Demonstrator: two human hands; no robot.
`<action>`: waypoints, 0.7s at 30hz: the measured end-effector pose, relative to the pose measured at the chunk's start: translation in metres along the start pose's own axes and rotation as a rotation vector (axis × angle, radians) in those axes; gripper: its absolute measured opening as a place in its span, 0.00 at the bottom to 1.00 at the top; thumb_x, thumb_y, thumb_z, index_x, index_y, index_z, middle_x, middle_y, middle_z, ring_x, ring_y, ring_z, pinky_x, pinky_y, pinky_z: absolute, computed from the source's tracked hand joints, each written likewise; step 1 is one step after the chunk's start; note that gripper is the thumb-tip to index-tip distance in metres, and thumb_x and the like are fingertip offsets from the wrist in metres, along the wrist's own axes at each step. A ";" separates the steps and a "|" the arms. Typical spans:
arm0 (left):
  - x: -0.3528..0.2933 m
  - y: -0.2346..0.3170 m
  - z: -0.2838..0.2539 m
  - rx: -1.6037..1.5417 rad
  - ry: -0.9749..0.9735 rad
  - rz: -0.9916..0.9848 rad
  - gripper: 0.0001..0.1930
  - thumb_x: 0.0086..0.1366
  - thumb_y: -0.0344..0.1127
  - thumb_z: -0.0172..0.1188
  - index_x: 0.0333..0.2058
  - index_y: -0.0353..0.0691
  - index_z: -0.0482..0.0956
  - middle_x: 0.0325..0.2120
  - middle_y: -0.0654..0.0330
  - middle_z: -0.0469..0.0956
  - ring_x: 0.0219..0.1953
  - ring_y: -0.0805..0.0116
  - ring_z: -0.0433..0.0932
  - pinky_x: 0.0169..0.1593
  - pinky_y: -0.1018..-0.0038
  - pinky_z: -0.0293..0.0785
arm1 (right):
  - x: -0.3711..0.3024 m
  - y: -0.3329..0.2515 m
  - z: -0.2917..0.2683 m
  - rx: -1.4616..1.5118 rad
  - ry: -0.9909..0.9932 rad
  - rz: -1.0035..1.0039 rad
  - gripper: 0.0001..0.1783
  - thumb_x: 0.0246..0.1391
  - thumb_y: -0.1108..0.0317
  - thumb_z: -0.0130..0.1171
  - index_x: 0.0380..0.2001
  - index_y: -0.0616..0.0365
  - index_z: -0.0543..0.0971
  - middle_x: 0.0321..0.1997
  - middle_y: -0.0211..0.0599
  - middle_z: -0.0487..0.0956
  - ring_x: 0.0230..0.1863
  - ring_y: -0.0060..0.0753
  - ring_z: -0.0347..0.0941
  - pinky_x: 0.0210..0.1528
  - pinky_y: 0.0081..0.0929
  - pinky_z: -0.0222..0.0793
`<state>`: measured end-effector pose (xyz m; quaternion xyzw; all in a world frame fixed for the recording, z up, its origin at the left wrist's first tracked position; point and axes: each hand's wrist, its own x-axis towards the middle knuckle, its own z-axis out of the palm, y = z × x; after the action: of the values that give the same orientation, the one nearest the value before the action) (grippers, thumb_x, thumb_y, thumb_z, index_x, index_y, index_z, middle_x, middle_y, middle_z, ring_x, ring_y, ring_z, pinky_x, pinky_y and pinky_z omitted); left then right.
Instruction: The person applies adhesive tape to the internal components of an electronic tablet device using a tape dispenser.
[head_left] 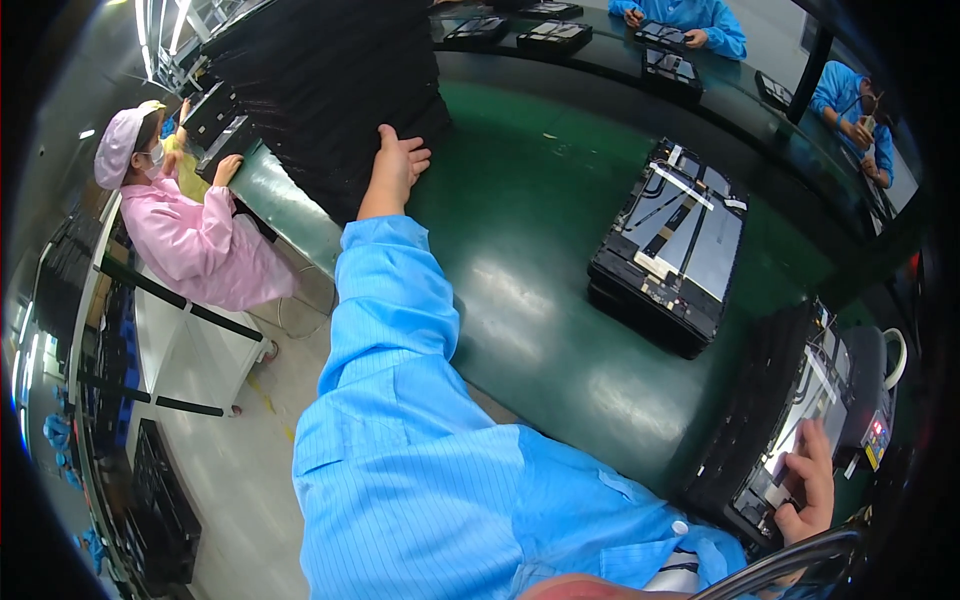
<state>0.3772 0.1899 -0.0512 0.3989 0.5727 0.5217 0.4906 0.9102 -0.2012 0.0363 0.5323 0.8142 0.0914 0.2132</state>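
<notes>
My left hand reaches forward with its fingers stretched apart, against or just in front of a tall stack of black trays; whether it touches them I cannot tell. My right hand is at the lower right, over the uppermost opened tablet-like device of a black stack. Its fingers are partly bent and apart, nearest the silvery panel, and they grip nothing that I can see. Between my hands, a shorter pile of black trays bears another opened device with silver battery panels, dark cables and white strips.
The green worktop stretches between the stacks. A small machine with a lit display stands beyond the right stack. Across a dark conveyor-like bench, people in blue handle similar devices. A person in pink stands left, near a white cart.
</notes>
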 end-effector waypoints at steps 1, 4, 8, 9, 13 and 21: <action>0.003 0.001 -0.006 0.001 0.003 -0.001 0.51 0.61 0.71 0.11 0.62 0.29 0.53 0.61 0.36 0.56 0.65 0.43 0.55 0.67 0.58 0.40 | -0.002 -0.002 0.018 0.666 0.266 0.102 0.34 0.49 0.42 0.59 0.48 0.62 0.73 0.67 0.56 0.57 0.69 0.50 0.51 0.67 0.38 0.48; 0.010 0.007 -0.017 0.025 0.020 -0.003 0.51 0.61 0.71 0.11 0.62 0.28 0.53 0.61 0.37 0.57 0.65 0.43 0.55 0.68 0.58 0.39 | 0.000 -0.012 0.026 1.331 0.576 0.228 0.32 0.50 0.44 0.59 0.46 0.63 0.74 0.66 0.58 0.59 0.70 0.51 0.50 0.69 0.42 0.43; 0.026 0.009 -0.035 0.004 0.031 -0.006 0.51 0.61 0.71 0.11 0.62 0.29 0.54 0.61 0.38 0.57 0.65 0.44 0.55 0.68 0.57 0.39 | 0.006 -0.020 0.021 1.339 0.641 0.308 0.30 0.50 0.45 0.59 0.43 0.61 0.74 0.64 0.60 0.61 0.70 0.54 0.47 0.69 0.44 0.40; 0.030 0.008 -0.038 0.010 0.031 -0.009 0.51 0.61 0.71 0.11 0.62 0.30 0.54 0.60 0.39 0.59 0.64 0.44 0.56 0.67 0.58 0.39 | 0.006 -0.021 0.019 1.348 0.635 0.331 0.29 0.50 0.45 0.58 0.43 0.61 0.74 0.64 0.60 0.61 0.70 0.54 0.47 0.69 0.45 0.39; 0.042 0.010 -0.057 0.018 0.029 -0.010 0.51 0.60 0.72 0.10 0.63 0.31 0.54 0.60 0.40 0.61 0.63 0.45 0.58 0.67 0.57 0.41 | 0.000 -0.013 0.026 1.321 0.621 0.341 0.29 0.50 0.45 0.59 0.43 0.60 0.74 0.63 0.59 0.62 0.70 0.53 0.49 0.70 0.45 0.39; 0.063 0.014 -0.082 0.040 0.043 -0.003 0.50 0.61 0.71 0.10 0.62 0.31 0.56 0.60 0.41 0.61 0.62 0.47 0.60 0.66 0.57 0.45 | -0.009 -0.006 0.026 1.356 0.531 0.403 0.32 0.48 0.42 0.61 0.43 0.60 0.72 0.65 0.55 0.61 0.71 0.52 0.45 0.69 0.43 0.40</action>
<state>0.2834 0.2357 -0.0490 0.3963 0.5941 0.5179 0.4709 0.9200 -0.2137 0.0135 0.6454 0.6030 -0.2675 -0.3851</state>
